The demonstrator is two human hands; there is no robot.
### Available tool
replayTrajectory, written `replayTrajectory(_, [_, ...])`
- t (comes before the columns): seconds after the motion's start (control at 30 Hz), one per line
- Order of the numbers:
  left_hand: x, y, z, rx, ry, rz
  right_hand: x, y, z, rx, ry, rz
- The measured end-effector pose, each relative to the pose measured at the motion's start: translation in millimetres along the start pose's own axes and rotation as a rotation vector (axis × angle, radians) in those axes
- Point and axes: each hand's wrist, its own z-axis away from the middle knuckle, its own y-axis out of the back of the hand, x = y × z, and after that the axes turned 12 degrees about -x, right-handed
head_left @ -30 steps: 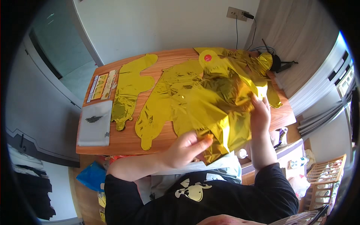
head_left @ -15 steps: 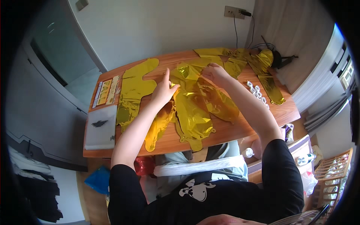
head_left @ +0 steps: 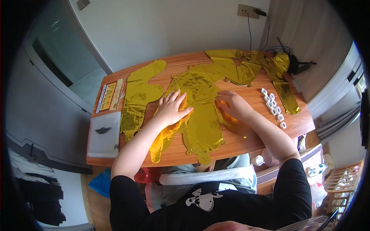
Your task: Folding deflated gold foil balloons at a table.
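A flat gold foil balloon (head_left: 203, 127) with rounded lobes lies across the middle of the table. On its left edge rests my left hand (head_left: 172, 109), palm down with fingers spread. My right hand (head_left: 236, 106) lies on the opposite edge, its fingers stretched out and loosely bent over the foil. Neither hand grips anything. Orange-tinted parts of the foil show beneath and beside both hands. A second flat gold foil balloon (head_left: 138, 88) lies to the left of my left hand.
More gold foil (head_left: 246, 71) stretches along the far right of the wooden table (head_left: 252, 134). Several small white rolls (head_left: 273, 104) line the right side. A clear plastic sleeve (head_left: 103, 144) with dark thin pieces and a printed card (head_left: 110, 96) lie at left. A black object (head_left: 295, 63) with cables sits back right.
Both hands came down and apart onto the middle balloon. The raised, crumpled foil between them now lies flatter and spread out. My right hand's closed fingers have opened.
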Motion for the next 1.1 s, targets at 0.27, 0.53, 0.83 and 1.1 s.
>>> replayTrajectory(0.27, [-10.9,7.0,1.3,0.023,0.032,0.016,13.9,-6.9,-0.1,-0.058,0.122,-0.037])
replayTrajectory(0.53, [-12.7,7.3,-1.1,0.046,0.022,0.059,10.0,-1.1,1.0,-0.077,0.125,-0.016])
replayTrajectory(0.83, [-23.3,6.4,-8.1,0.055,-0.007,0.067,10.4,2.5,-1.2,-0.103,0.104,-0.022])
replayTrajectory(1.1, [-21.7,1.8,-8.2,0.049,0.018,0.065,9.3,-1.0,0.7,-0.09,0.096,-0.04])
